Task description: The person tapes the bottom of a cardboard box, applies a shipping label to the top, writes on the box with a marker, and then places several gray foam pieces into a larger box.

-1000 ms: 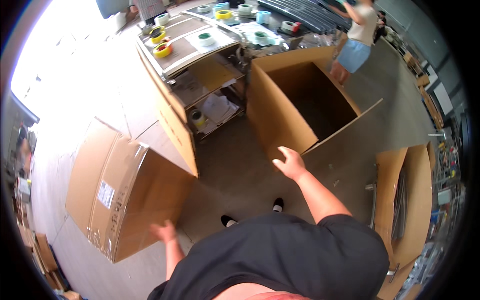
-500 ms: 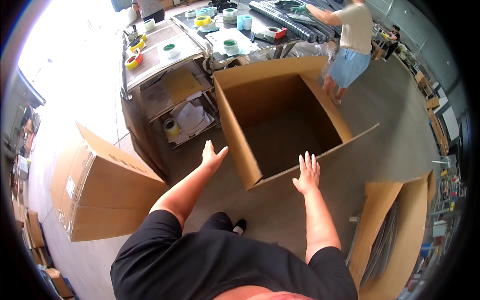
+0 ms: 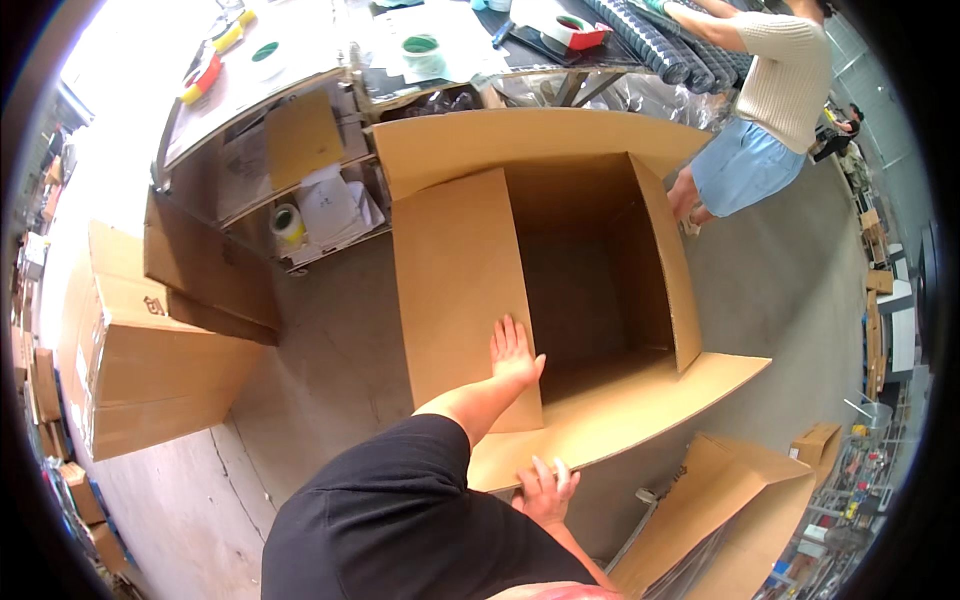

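A large brown cardboard box [image 3: 590, 285] stands on the floor before me with its top flaps loose. Its left flap [image 3: 450, 270] lies folded inward over part of the opening. My left hand [image 3: 513, 358] rests on that flap near its inner edge, palm down with the fingers stretched out. The near flap [image 3: 650, 405] leans outward toward me. At its outer edge, my right hand [image 3: 547, 490] grips the cardboard with bent fingers. Beyond the opening, the far flap [image 3: 540, 135] stands up, and the right flap [image 3: 668, 265] hangs at the side. The box's inside is dark.
Another closed carton [image 3: 160, 390] stands at left beside a brown board [image 3: 205, 260]. An opened carton [image 3: 700, 500] is at lower right. Tape rolls lie on the worktable [image 3: 470, 60] at the back. A co-worker [image 3: 770, 110] handles dark rolls at upper right.
The left flap has folded inward under my left hand. My right hand has come down onto the near flap, which now spreads wider toward me. The co-worker appears farther right.
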The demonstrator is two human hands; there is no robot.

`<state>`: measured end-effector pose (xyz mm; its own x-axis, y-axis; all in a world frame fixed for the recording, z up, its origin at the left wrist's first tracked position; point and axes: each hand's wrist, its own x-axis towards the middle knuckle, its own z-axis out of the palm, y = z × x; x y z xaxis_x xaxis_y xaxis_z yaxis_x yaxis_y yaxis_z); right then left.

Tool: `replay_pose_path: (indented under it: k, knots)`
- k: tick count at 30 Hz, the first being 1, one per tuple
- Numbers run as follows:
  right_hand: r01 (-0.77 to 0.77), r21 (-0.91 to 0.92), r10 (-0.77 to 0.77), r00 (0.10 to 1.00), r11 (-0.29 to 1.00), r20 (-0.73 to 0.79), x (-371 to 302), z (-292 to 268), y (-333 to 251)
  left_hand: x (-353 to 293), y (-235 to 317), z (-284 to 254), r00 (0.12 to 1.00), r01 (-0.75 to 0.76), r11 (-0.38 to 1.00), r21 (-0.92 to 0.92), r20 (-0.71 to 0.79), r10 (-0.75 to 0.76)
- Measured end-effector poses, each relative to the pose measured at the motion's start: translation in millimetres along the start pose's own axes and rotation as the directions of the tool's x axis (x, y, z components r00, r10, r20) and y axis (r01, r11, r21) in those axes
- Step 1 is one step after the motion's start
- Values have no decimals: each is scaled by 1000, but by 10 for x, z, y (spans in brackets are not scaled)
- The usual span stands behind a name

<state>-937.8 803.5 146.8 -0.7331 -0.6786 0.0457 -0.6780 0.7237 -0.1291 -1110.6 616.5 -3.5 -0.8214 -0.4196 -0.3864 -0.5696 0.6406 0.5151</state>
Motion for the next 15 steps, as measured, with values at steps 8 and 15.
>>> replay_pose_path:
  k: [8,15]
  knots:
    - [85,-39,-88,993,996,-77,1216,-425,1646,1085,-1104,425,867,-30,987,-160,487,106]
    - [218,42,-210,966,975,-149,2299,96,1489,1519,-820,-434,585,-269,961,65,804,109]
